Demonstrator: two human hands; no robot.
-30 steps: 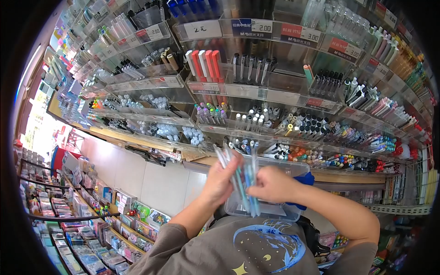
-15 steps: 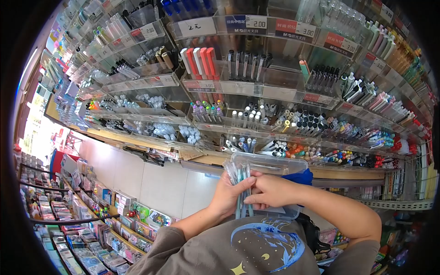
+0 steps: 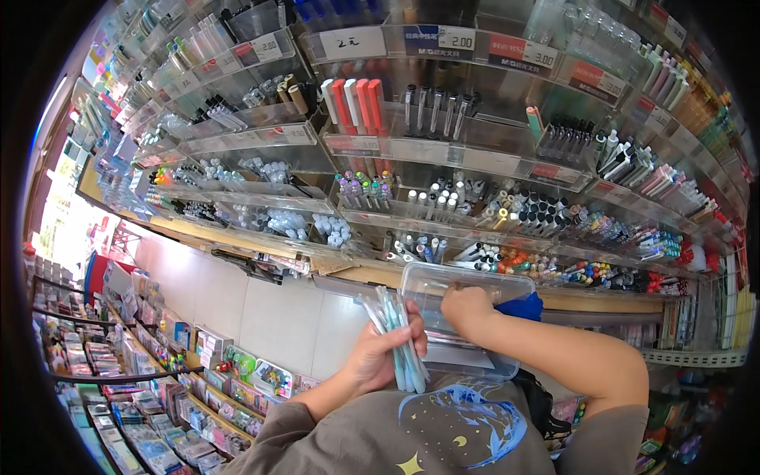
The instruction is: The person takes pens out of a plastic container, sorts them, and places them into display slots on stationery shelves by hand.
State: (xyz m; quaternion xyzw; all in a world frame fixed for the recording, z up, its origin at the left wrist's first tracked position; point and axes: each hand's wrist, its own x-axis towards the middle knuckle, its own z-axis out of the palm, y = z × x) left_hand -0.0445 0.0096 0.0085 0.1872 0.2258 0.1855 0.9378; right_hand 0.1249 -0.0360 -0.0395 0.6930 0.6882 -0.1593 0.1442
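Nearest, grey tee (image 3: 340,435), black bag (image 3: 541,402) by its R side. L hand (image 3: 372,360) is wrapped round a bunch of pens (image 3: 407,368), thumb across, pale blue lower ends by the tee; too overlapped to count. R hand (image 3: 469,310) is down in 1 clear plastic bin (image 3: 431,286), fingers curled; can't tell if they pinch anything. R forearm crosses the bin and hides part of the contents. Blue cloth (image 3: 521,307) hangs at the bin's R side.

Beyond, the clear rack (image 3: 455,158): lower tiers packed w/ capped pens, too many to count. Higher up, 1 compartment w/ 5 chunky sticks (image 3: 352,107), 3 red + 2 white; next to it, approx 5 black-topped pens (image 3: 437,115). Price tags (image 3: 439,41) above. Off L, floor tiles (image 3: 269,313) & a low display (image 3: 170,396) of packaged goods.
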